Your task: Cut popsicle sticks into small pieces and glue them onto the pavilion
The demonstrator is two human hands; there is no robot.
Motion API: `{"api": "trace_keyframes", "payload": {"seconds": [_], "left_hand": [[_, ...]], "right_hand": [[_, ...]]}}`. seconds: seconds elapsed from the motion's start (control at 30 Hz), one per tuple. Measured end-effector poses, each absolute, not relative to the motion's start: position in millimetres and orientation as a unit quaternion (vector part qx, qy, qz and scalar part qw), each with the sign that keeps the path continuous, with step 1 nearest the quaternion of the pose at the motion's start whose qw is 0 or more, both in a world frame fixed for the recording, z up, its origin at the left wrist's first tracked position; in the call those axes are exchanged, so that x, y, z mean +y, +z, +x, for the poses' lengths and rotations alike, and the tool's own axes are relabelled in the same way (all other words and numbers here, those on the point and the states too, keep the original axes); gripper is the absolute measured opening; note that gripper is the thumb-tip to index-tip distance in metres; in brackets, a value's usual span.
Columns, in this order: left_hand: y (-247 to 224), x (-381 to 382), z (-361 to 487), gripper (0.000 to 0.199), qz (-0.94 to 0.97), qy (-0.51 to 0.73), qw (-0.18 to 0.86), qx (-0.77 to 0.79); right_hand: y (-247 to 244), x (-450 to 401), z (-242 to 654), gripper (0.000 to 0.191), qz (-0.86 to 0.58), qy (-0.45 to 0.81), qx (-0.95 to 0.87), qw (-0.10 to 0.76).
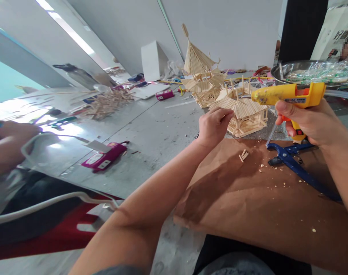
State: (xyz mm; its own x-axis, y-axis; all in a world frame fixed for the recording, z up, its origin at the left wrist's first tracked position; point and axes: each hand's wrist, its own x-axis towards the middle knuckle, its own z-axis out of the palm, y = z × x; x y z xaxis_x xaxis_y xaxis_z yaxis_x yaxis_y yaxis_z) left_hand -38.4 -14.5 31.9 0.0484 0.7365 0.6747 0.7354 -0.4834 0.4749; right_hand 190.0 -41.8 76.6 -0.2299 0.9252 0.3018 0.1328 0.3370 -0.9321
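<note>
My right hand (314,118) grips a yellow hot glue gun (291,95), its nozzle pointing left above the roof of a small wooden-stick pavilion model (243,110). At that model's left side, my left hand (215,126) is closed in a pinch by the roof edge; whatever is between the fingertips is too small to make out. Behind stands a taller tiered stick tower (202,57) with a pointed roof. Below the glue gun, blue-handled cutters (297,164) lie on brown paper (248,214). Several short cut sticks (243,155) rest on the paper between my hands.
A purple power strip (105,156) with a plugged-in cable sits left of my arm, and another purple strip (165,95) lies farther back. A heap of sticks (109,104) is at the back left. A round tray (277,72) holds plastic-wrapped items. A co-worker's hand (13,137) shows far left.
</note>
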Motion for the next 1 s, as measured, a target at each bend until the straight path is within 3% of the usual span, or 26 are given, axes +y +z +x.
{"api": "trace_keyframes", "payload": {"seconds": [0.5,1.0], "left_hand": [[27.8,-9.2,-41.4,0.019,0.752,0.423,-0.121,0.49],[26.8,-7.6,-42.7,0.019,0.758,0.421,-0.145,0.477]], "right_hand": [[76.9,-39.9,188.9,0.033,-0.395,0.416,-0.661,0.483],[76.9,-41.0,188.2,0.035,-0.392,0.417,-0.663,0.483]]}}
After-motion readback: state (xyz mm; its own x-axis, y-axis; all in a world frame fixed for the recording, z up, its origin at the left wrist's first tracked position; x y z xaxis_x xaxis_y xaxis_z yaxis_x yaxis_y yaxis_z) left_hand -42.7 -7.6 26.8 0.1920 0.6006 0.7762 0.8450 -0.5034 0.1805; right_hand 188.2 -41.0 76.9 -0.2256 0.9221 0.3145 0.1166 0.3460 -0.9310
